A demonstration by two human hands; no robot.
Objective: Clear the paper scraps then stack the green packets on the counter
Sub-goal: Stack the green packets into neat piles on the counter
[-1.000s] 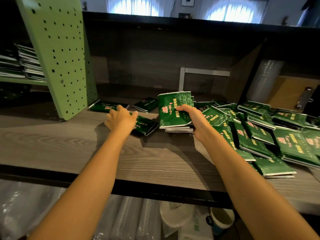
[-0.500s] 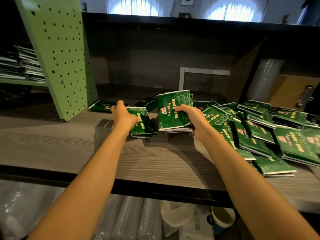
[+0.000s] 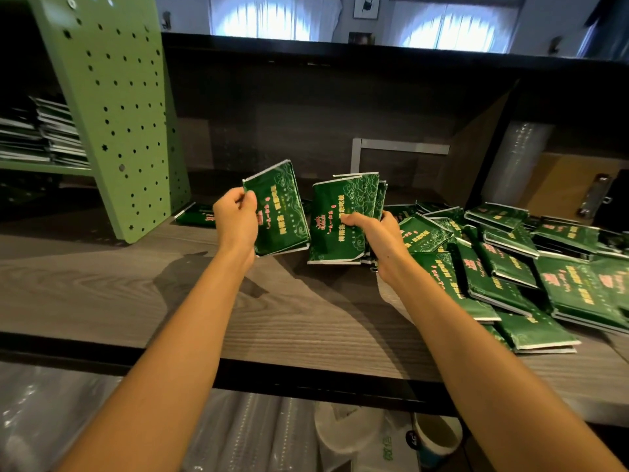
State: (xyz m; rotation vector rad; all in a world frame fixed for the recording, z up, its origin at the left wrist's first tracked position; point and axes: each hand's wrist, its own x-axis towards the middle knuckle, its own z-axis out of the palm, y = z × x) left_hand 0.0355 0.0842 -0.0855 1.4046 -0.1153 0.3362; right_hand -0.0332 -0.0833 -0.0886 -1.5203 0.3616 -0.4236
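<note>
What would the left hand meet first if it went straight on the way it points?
Probably the dark back panel behind the counter; the left hand grips a green packet, and nothing else shows in that line, though depth is unclear.

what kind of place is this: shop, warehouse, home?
Likely the staff side of a shop or cafe. Identical green packets heap on the wooden counter, more stock is stacked on the green perforated shelf, and what look like sleeved plastic cups sit underneath.
</note>
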